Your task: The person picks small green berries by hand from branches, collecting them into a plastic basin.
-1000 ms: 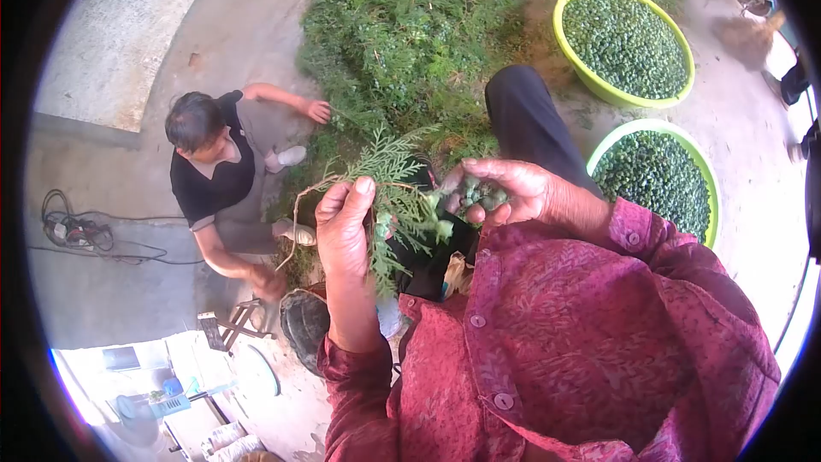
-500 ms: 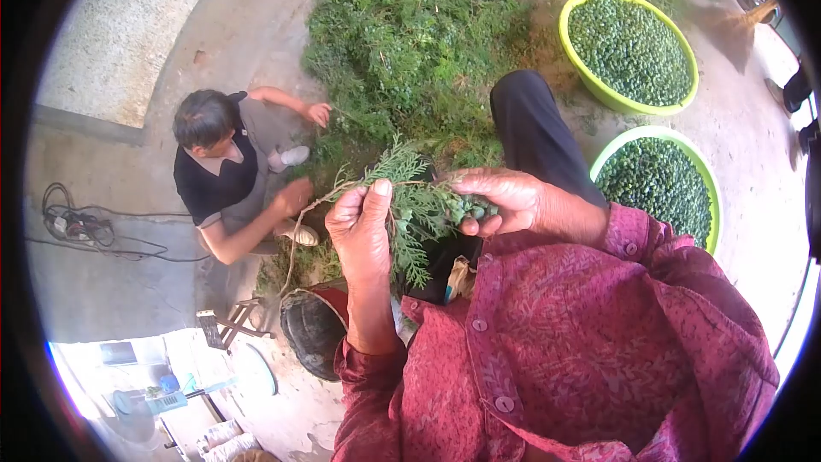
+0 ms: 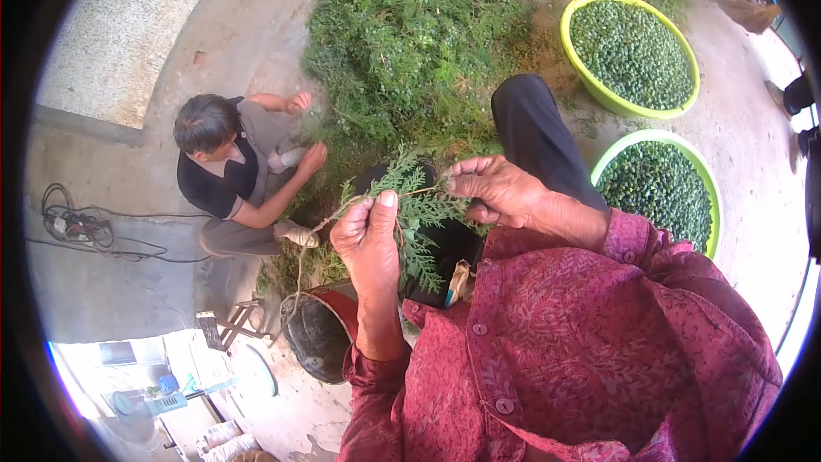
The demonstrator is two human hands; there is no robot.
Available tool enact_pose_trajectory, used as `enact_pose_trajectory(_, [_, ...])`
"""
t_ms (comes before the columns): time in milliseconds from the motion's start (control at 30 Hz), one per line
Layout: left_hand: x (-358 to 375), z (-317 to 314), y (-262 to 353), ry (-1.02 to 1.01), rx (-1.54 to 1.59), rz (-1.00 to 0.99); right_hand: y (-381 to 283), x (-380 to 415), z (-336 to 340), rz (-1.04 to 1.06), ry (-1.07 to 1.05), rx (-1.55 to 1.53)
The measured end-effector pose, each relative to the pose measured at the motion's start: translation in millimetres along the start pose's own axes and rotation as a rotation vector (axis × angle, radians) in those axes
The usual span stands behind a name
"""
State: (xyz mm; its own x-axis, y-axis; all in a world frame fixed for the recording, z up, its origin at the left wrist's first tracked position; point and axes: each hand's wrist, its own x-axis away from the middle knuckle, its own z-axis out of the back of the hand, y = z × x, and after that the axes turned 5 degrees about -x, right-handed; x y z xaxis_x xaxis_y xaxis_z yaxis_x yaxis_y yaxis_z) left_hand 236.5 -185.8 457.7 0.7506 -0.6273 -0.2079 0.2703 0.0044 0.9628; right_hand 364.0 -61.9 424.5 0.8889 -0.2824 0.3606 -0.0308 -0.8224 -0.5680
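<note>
My left hand [image 3: 368,239] pinches twig [image 3: 410,205] at frame centre; my right hand [image 3: 496,190] curled shut on twig tip, maybe berries inside, cannot tell; risk: hard pull snaps twig, berries fall beside basin [image 3: 710,197], not in; bucket [image 3: 316,334] below.

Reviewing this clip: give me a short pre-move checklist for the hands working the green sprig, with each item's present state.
1. Left hand grips the feathery green conifer sprig: ok, thumb and fingers pinch its stem.
2. Right hand on the sprig's far end: ok, fingers closed there.
3. Small green cones held in the right hand: cannot tell, palm is turned away.
4. Nearer round green plastic basin of cones within reach: ok, beside the right forearm.
5. Seated co-worker apart from both hands: ok, at the green branch pile.
</note>
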Motion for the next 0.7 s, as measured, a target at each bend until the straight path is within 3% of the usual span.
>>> enact_pose_trajectory(67, [3, 1, -2, 0.005, -0.033, -0.027, -3, -2, 4, -0.022, 0.107, 0.132])
enact_pose_trajectory(100, [3, 1, -2, 0.011, -0.066, -0.054, 6, -14, 22, 0.027, 0.077, -0.009])
enact_pose_trajectory(167, [-6, 13, 7, 0.064, 0.015, 0.116, 11, -26, 51, 0.072, 0.044, -0.147])
enact_pose_trajectory(233, [-16, 19, 15, 0.059, 0.111, 0.177, 11, -28, 71, -0.021, -0.299, -0.509])
enact_pose_trajectory(433, [-27, 14, -23, 0.148, 0.221, 0.258, 6, -9, 39, -0.092, -0.440, -0.365])
enact_pose_trajectory(700, [-23, -5, -31, 0.085, 0.207, 0.109, 5, -10, 1, 0.013, -0.212, 0.039])
